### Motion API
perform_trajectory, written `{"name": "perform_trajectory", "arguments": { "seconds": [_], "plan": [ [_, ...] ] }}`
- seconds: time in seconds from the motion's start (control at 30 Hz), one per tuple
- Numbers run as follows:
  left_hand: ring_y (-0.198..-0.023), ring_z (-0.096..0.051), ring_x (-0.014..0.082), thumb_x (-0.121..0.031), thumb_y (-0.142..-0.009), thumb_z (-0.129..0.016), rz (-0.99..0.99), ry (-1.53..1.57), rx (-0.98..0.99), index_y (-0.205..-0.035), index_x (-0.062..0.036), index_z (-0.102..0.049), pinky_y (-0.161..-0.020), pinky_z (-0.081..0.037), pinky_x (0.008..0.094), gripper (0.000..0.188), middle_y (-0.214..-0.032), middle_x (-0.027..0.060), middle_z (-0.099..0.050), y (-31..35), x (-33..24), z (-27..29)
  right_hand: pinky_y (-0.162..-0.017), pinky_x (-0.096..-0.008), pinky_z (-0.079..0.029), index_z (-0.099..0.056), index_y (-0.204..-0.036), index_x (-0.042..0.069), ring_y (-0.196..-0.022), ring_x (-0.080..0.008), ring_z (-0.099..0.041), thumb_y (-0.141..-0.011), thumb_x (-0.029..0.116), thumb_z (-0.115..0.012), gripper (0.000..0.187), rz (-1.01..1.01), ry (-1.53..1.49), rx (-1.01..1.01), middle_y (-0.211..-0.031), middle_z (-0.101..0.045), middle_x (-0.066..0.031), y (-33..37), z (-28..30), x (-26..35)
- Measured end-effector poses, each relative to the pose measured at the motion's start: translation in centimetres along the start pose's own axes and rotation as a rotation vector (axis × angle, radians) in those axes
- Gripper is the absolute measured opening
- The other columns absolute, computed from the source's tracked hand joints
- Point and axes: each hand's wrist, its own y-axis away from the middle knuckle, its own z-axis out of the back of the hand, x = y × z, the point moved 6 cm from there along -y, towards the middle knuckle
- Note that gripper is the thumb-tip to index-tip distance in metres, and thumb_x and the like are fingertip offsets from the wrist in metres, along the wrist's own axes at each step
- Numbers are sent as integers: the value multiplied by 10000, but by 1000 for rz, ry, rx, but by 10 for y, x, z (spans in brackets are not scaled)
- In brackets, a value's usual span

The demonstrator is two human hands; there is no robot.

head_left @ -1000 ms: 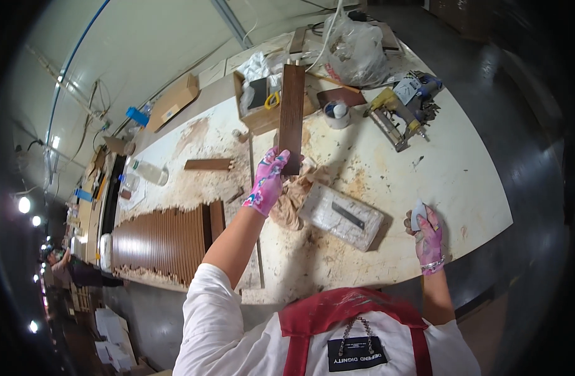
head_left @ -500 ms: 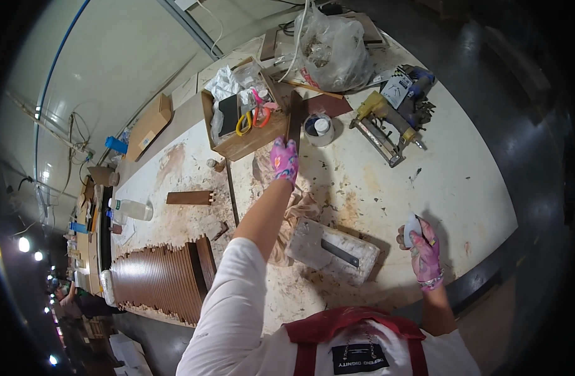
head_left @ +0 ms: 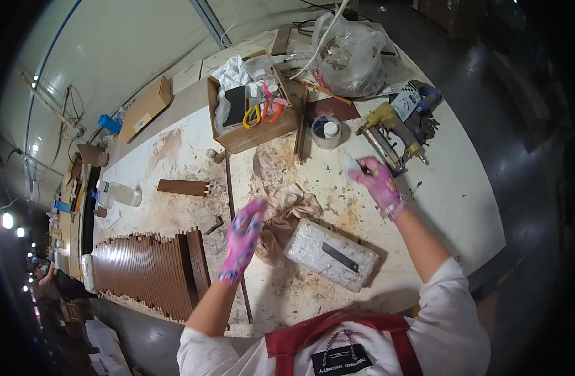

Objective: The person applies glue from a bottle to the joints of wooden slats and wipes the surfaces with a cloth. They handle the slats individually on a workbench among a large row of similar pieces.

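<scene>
My left hand (head_left: pixel 242 241), in a pink patterned glove, hovers over the table left of a crumpled beige cloth (head_left: pixel 289 210). Its fingers are stretched out and nothing shows in them. Pinched in my right hand (head_left: pixel 381 186), gloved alike, is a thin pale piece (head_left: pixel 351 167) whose kind I cannot make out. That hand is below a small tub with a white-capped bottle (head_left: pixel 326 132) and left of a yellow nail gun (head_left: pixel 386 130). Dark wooden strips (head_left: pixel 301 128) lie against a cardboard box (head_left: pixel 256 136). In front of me is a plastic-wrapped block (head_left: pixel 331 255) with a dark flat bar on top.
Many brown wooden slats (head_left: pixel 143 272) lie in a row at the left, with a single notched slat (head_left: pixel 183 187) beyond them. Scissors (head_left: pixel 260 115) rest in the box. A clear plastic bag (head_left: pixel 350 56) and a blue tool (head_left: pixel 425 100) occupy the far right. A clear bottle (head_left: pixel 123 193) lies left.
My left hand has drawn back from the wooden strips beside the box toward me and leftward. My right hand has moved forward and left, still holding the pale piece.
</scene>
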Motion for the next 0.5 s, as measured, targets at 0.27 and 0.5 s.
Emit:
{"name": "perform_trajectory", "arguments": {
  "seconds": [0.27,0.5],
  "plan": [
    [-1048,-596,236,-56,-939,-492,-1,150,-336,-1176,55,-536,-962,-444,361,266,-1112,153,-618,122,2,63,-860,-319,-453,-591,-1067,-4,-966,-271,-608,-797,169,-677,332,306,483,-235,-1050,-636,-157,-105,-25,17],
    [-1010,-607,230,-90,-934,-516,-64,93,-517,-1166,49,-545,-929,-460,370,272,-1099,154,-622,151,9,99,-833,-364,-457,-617,-1016,36,-939,-299,-594,-766,217,-700,319,332,606,-265,-1008,-620,-146,-126,-58,-7]
  ]
}}
